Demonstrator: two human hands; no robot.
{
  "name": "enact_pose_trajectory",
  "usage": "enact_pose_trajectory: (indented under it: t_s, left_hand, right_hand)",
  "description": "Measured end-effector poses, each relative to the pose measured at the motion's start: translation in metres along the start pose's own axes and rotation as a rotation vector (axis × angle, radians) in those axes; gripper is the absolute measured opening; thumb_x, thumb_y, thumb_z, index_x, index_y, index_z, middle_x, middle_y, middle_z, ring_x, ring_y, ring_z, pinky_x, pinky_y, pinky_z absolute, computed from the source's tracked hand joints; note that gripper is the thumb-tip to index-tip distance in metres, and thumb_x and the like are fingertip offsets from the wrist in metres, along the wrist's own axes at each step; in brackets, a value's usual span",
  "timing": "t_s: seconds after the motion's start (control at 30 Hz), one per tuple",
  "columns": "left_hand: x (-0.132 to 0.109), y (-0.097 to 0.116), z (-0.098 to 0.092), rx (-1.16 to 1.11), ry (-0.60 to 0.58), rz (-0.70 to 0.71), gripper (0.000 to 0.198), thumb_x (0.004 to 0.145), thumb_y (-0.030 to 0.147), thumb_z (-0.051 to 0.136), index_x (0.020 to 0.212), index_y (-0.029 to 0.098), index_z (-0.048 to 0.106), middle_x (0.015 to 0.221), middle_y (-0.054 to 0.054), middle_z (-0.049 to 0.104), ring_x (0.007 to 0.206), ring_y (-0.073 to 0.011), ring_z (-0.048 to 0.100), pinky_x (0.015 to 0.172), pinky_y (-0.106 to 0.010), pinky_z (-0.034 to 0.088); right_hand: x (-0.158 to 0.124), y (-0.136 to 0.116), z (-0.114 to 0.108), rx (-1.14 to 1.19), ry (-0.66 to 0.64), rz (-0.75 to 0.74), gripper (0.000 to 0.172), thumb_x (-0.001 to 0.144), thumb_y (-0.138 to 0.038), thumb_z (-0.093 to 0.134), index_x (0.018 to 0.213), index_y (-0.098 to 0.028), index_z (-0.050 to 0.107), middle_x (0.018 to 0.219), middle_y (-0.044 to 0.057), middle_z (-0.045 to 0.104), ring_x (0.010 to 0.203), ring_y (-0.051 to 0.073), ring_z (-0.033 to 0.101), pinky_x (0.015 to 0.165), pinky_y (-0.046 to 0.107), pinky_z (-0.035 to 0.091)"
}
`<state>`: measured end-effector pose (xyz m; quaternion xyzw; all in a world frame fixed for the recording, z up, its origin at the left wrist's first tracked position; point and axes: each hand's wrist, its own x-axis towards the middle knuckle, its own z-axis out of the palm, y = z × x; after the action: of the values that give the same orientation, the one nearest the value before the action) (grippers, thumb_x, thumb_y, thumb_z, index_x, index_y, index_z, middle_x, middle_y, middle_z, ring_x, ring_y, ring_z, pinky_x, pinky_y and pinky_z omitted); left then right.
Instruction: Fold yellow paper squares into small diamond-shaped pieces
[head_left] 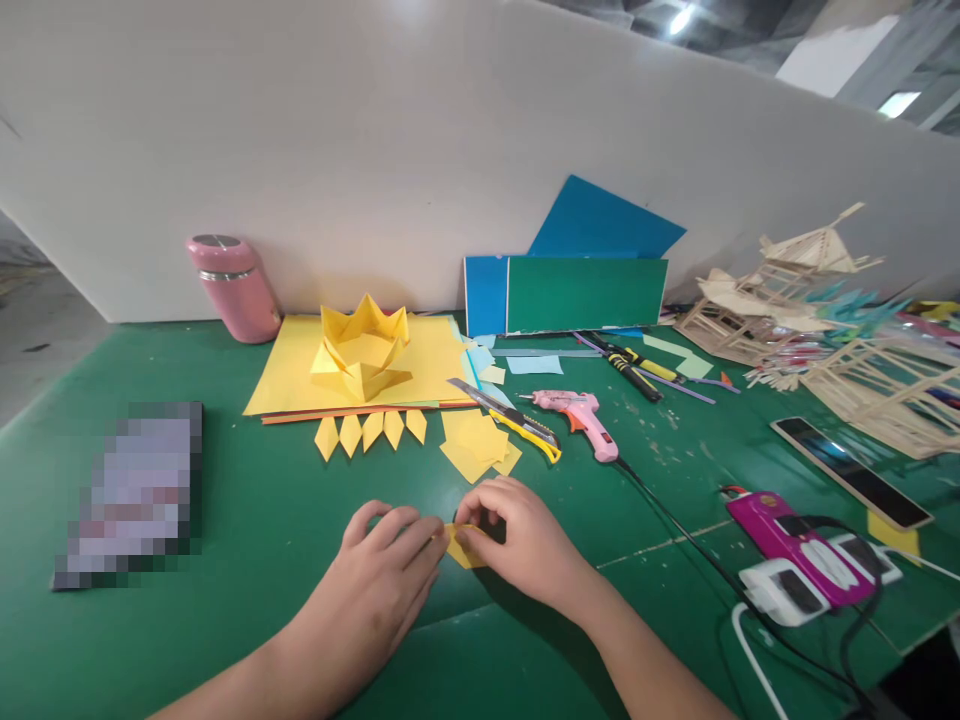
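A small piece of yellow paper [466, 548] is between my hands, low over the green table. My right hand [517, 540] pinches its right side between thumb and fingers. On the left edge of the same paper, the curled fingers of my left hand [394, 560] are closed, partly hiding it. Just beyond my hands lie loose yellow paper squares [474, 445]. Several folded yellow diamond shapes [373, 432] stand in a row in front of a stack of coloured paper [289, 375]. On that stack sits a folded yellow paper ring with pointed tips [364, 350].
A yellow utility knife [525, 425] and a pink glue gun [581, 415] lie beyond my right hand. The gun's cord runs to a magenta power strip [806, 550]. A phone [851, 472], wooden stick models [787, 300] and a pink flask [238, 290] stand farther out.
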<state>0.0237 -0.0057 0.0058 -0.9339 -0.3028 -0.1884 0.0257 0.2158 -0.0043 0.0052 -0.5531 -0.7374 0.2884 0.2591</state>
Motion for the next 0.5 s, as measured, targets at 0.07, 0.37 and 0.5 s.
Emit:
enact_pose_trajectory:
  t_s: [0.07,0.37,0.5]
  left_hand:
    - [-0.001,0.003,-0.001,0.023,-0.014,-0.025,0.033,0.096,0.015,0.033,0.097,0.021,0.066,0.096,-0.003,0.07,0.086,-0.0207,0.058,0.081,-0.037,0.039]
    - [-0.005,0.01,0.007,0.106,0.029,-0.104,0.029,0.091,0.012,0.04,0.094,0.022,0.067,0.094,-0.002,0.07,0.086,-0.0208,0.057,0.081,-0.036,0.036]
    - [-0.005,0.012,0.006,0.14,0.039,-0.111,0.028,0.09,0.011,0.041,0.095,0.021,0.067,0.095,-0.003,0.07,0.086,-0.0211,0.057,0.081,-0.036,0.035]
  right_hand:
    - [0.0,-0.001,0.0,0.005,-0.001,0.02,0.017,0.073,-0.004,0.064,0.067,-0.019,0.06,0.066,-0.001,0.058,0.069,0.015,0.054,0.064,0.027,0.041]
    - [-0.002,0.001,0.004,0.025,0.012,0.02,0.017,0.077,-0.006,0.063,0.079,-0.021,0.07,0.072,0.001,0.065,0.076,0.018,0.058,0.068,0.029,0.044]
    - [-0.003,0.001,0.004,0.028,0.023,-0.033,0.017,0.078,-0.005,0.061,0.073,-0.02,0.067,0.071,0.0,0.065,0.075,0.017,0.057,0.068,0.028,0.043]
